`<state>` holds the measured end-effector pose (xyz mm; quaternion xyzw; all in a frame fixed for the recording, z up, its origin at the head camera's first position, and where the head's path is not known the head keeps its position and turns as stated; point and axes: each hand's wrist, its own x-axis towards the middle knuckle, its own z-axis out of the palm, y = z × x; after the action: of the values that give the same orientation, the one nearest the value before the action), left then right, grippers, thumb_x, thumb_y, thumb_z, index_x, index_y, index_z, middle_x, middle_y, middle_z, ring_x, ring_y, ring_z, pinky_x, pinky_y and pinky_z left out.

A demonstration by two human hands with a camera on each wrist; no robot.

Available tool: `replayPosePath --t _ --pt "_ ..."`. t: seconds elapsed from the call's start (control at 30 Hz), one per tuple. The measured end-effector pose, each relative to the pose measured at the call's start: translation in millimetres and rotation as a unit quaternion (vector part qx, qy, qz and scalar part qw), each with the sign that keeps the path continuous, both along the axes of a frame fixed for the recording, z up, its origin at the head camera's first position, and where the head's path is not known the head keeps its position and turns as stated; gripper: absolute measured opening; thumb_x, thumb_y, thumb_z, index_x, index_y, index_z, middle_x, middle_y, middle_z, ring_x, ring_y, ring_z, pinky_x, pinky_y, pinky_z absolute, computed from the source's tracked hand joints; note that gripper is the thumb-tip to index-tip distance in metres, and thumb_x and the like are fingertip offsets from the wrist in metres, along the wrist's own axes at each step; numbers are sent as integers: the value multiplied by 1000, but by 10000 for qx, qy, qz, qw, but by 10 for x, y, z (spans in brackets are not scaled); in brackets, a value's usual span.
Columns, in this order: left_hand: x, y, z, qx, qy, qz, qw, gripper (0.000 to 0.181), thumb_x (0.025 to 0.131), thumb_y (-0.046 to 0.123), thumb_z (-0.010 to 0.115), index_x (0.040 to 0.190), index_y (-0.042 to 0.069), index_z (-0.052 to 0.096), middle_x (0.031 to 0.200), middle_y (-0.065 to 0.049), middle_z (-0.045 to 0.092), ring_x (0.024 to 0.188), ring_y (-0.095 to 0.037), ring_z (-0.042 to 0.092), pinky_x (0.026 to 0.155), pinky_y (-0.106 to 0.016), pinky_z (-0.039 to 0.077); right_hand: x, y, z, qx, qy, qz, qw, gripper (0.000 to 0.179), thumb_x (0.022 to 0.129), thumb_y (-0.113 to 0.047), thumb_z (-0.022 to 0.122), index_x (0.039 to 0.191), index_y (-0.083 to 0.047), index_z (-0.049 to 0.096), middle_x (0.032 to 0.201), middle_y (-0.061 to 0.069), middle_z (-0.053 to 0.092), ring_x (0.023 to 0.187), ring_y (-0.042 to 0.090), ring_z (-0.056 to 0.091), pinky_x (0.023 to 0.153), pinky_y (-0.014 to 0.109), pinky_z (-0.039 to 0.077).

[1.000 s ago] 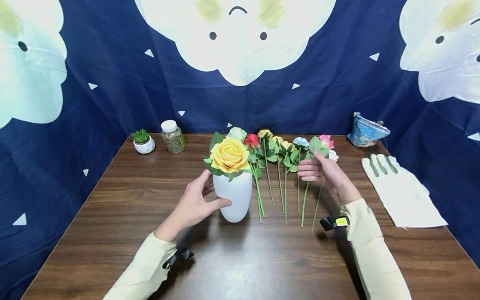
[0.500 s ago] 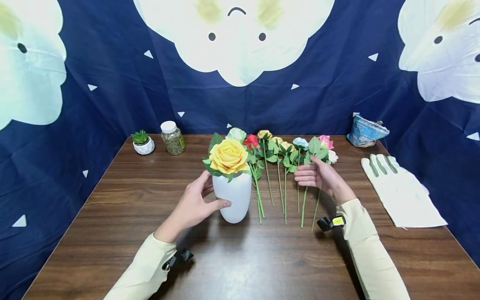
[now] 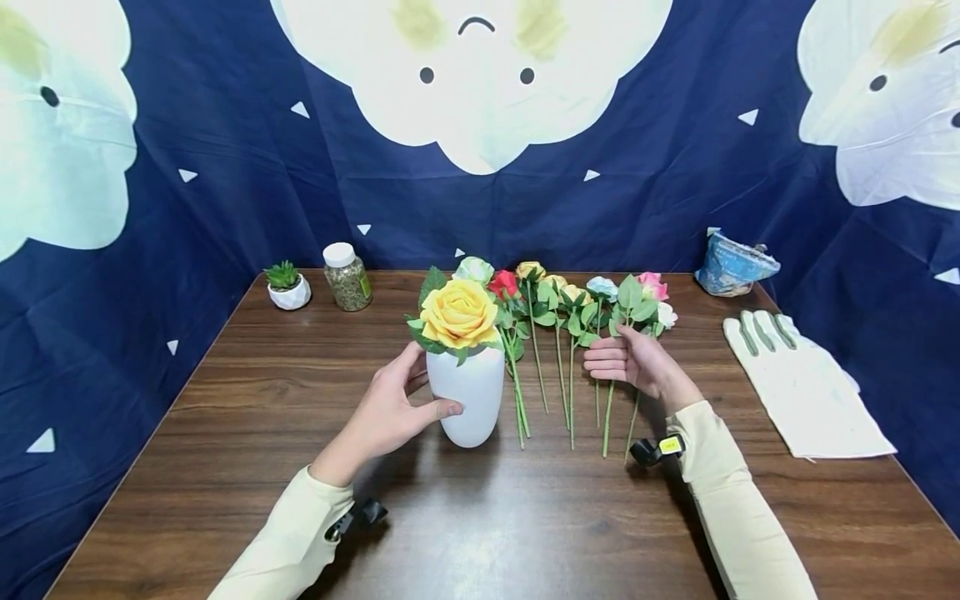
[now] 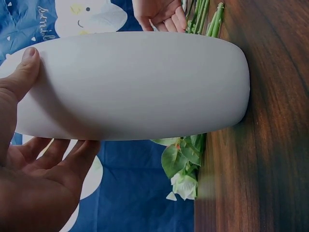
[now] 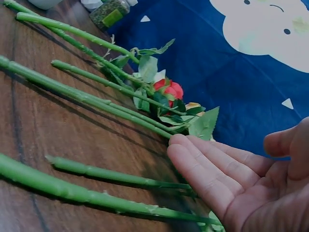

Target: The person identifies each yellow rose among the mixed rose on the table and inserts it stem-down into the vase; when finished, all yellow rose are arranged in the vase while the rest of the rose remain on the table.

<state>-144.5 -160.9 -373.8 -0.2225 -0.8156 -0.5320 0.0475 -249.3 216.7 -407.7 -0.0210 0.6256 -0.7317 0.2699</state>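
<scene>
A white vase stands upright near the middle of the wooden table, with a large yellow rose and its leaves in its mouth. My left hand grips it from the left, thumb across the near side; the left wrist view shows its fingers along the opposite side. To the right, my right hand holds nothing, its fingers extended over the stems of the pink rose and white rose. Close by the fingertips, in the right wrist view, lie green stems.
A red rose, a pale green rose, several yellow roses and a blue rose lie behind and right of the vase. A potted succulent, jar, blue bag and white gloves sit around.
My right hand has moved a little left and nearer me over the stems, fingers still extended. The left hand and the vase have stayed in place.
</scene>
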Motion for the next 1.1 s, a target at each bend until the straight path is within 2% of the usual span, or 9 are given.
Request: replayPosePath --t 0.2,0.43,0.63,0.73,0.97,1.1 --pt "5 -6 -5 -17 5 18 10000 80 82 7 89 149 4 46 138 -19 64 128 -34 62 106 -47 54 -5 -91 -91 224 -26 -125 9997 57 115 -20 21 147 27 24 104 11 75 90 17 76 88 31 63" --pt "2 -13 -15 2 30 5 10000 80 82 7 88 150 5 46 139 -19 64 129 -33 62 107 -46 54 25 -239 -179 569 166 -110 9982 45 110 -4 32 142 28 32 102 11 74 87 13 74 88 29 63" --pt "-4 -8 -12 16 30 -69 10000 80 82 7 88 150 4 46 140 -19 63 130 -33 61 107 -44 54 54 -322 -240 650 218 -195 9975 43 109 0 35 141 29 31 113 22 73 87 11 74 87 27 63" --pt "-2 -5 -9 22 32 -87 10000 80 82 6 88 150 4 45 140 -19 62 131 -33 60 107 -44 54 63 -334 -258 595 255 -261 9976 44 109 1 37 141 30 30 113 24 73 85 11 74 85 27 63" --pt "5 -10 -9 11 6 -86 10000 80 83 7 87 150 5 45 141 -19 62 131 -33 60 107 -46 53 67 -344 -275 312 222 -445 9983 45 107 6 41 141 31 29 93 7 75 81 10 74 81 23 63" --pt "6 -8 -7 9 6 -75 10000 80 83 7 88 150 5 45 141 -19 62 131 -33 60 107 -46 53 63 -345 -280 347 203 -495 9980 43 106 7 43 141 30 31 87 2 74 79 8 73 78 21 63"
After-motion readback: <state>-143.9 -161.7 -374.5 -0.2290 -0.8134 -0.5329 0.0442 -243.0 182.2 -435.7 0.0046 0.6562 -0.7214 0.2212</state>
